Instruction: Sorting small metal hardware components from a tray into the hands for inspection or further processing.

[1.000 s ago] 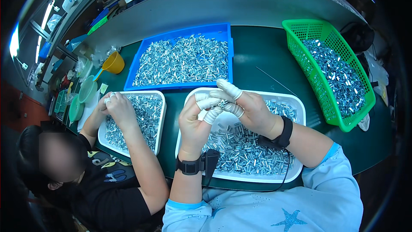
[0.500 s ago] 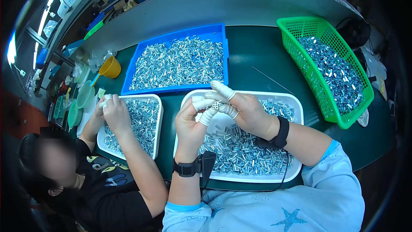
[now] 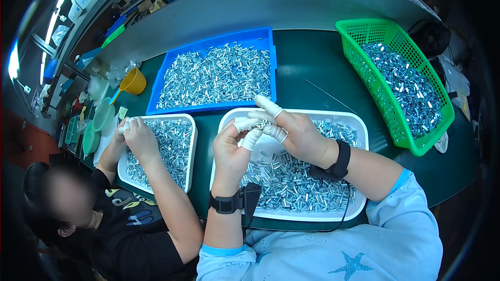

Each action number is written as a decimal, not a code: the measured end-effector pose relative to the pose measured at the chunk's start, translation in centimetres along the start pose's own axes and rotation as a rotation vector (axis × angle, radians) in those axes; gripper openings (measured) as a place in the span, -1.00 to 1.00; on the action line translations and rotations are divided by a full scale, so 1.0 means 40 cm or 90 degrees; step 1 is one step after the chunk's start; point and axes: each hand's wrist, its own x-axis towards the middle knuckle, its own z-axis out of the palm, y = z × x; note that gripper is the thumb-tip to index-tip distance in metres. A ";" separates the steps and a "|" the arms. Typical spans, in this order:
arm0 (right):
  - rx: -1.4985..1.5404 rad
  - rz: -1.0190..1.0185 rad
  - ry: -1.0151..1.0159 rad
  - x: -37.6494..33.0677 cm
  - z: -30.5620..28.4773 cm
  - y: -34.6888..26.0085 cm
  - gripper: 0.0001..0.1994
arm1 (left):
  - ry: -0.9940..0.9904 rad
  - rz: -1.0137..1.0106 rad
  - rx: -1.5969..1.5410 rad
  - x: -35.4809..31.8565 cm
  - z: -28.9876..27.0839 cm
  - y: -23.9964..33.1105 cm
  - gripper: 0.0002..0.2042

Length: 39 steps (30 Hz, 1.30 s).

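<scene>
My left hand and my right hand meet above a white tray heaped with small shiny metal cylinders. White finger cots cover several fingertips of both hands. The fingertips of both hands pinch a small cluster of metal pieces between them. A black band sits on each wrist, and a cable runs from the left band down across the tray.
A blue tray of the same metal parts lies behind. A green basket of parts stands at the right. At the left a person in black handles parts over a second white tray. A yellow scoop and green lids lie far left.
My hands have stayed joined over the white tray, with the fingers shifting slightly around the small pieces. The person at the left keeps working at the far edge of their tray.
</scene>
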 end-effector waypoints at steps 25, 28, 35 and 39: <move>0.123 0.113 -0.063 0.005 0.008 0.030 -0.51 | -0.013 -0.157 -0.009 0.012 -0.007 -0.018 -0.82; 0.189 0.219 -0.111 0.015 0.009 0.040 -0.53 | -0.028 -0.172 -0.005 0.019 -0.008 -0.035 -0.82; 0.354 0.391 -0.044 0.061 0.026 0.091 -0.59 | -0.072 -0.242 0.092 0.098 0.005 -0.021 -0.80; 0.361 0.449 0.005 0.148 0.042 0.146 -0.57 | -0.044 -0.239 0.207 0.182 0.003 -0.015 -0.77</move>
